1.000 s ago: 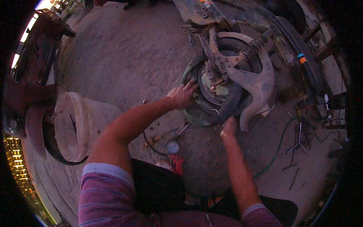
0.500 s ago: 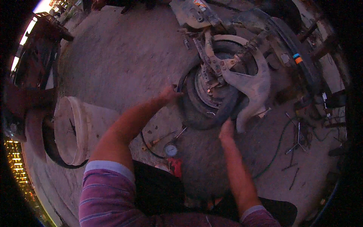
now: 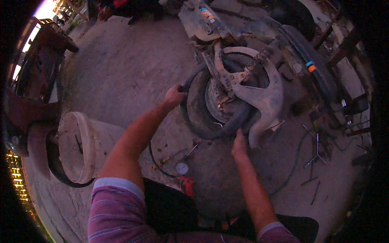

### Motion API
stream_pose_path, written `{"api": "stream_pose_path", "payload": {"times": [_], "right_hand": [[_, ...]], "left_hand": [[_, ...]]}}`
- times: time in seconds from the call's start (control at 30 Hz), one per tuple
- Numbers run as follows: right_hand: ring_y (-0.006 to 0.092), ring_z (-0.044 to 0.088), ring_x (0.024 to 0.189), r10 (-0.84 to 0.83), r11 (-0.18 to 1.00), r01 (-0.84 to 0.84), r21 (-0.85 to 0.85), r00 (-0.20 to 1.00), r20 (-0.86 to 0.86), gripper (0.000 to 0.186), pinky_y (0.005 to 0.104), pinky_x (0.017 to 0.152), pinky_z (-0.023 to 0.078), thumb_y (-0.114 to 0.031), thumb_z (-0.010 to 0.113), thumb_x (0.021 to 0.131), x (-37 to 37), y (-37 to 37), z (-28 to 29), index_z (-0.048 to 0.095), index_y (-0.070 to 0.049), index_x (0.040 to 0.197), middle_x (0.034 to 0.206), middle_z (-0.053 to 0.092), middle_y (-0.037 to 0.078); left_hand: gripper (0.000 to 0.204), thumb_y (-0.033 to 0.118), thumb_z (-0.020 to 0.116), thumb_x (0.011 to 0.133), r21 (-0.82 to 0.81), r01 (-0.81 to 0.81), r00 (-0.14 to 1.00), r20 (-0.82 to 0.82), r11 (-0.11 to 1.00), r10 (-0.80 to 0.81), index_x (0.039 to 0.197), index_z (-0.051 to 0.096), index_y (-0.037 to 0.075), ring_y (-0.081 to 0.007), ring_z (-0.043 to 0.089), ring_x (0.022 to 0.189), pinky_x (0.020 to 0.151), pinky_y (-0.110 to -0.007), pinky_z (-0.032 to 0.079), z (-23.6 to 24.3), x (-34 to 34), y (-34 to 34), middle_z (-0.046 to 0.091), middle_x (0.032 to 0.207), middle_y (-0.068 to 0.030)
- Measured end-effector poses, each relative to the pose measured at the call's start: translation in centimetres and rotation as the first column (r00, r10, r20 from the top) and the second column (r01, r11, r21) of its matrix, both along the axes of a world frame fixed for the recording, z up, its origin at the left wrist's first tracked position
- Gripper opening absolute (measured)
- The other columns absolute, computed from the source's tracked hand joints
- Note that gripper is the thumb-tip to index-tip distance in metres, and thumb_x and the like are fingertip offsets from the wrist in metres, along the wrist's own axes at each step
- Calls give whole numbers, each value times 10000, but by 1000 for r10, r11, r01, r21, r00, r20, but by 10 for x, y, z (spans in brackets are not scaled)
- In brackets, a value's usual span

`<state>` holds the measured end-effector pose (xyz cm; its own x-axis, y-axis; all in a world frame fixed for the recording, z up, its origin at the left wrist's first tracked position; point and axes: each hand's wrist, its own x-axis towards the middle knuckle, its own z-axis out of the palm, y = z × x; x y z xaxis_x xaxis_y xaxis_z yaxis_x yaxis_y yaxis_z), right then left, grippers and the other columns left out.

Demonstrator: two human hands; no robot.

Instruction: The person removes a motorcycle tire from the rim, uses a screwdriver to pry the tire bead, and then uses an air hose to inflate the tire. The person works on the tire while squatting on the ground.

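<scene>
A dark rubber inner tube hangs as a loop around a motorcycle wheel's tyre, standing off it on the left. My left hand is closed on the tube's left side. Down at its lower right, my right hand grips the tube too, though the fingertips are partly hidden. Inside the tyre sits the dusty wheel hub. A grey forked frame part lies across the wheel's right side, covering some of the tyre and tube.
On the ground near me lies a round pressure gauge with a red handle and a hose. A whitish bucket rests on its side at left. A Y-shaped wrench is at right. Another person shows at the far edge.
My left hand has shifted left with the inner tube, and a wider gap shows between the loop and the tyre. The whole view has tilted slightly. My right hand keeps its grip.
</scene>
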<state>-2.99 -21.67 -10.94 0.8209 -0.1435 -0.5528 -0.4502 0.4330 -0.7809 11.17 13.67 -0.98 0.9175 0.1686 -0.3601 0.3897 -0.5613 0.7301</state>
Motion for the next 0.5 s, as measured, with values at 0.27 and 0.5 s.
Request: {"api": "stream_pose_path", "payload": {"times": [0.27,0.5], "right_hand": [[214,494,1239,8,1000,-9,11,998,59,594,347,1098,340,-423,491,1029,-1,2,-5,528,50,1386,1386,560,80],[203,506,1197,72,985,-93,-147,987,-141,612,353,1082,353,-475,516,1007,-4,4,32,565,23,1359,1340,579,54]], "left_hand": [[351,358,646,938,-418,-237,967,-186,877,172,1093,656,44,-232,623,884,767,-403,510,12,-5,10,664,996,-73],[347,357,587,998,-592,-193,978,-177,783,107,1123,634,37,-208,557,788,716,-393,446,30,-7,42,615,923,-44]]}}
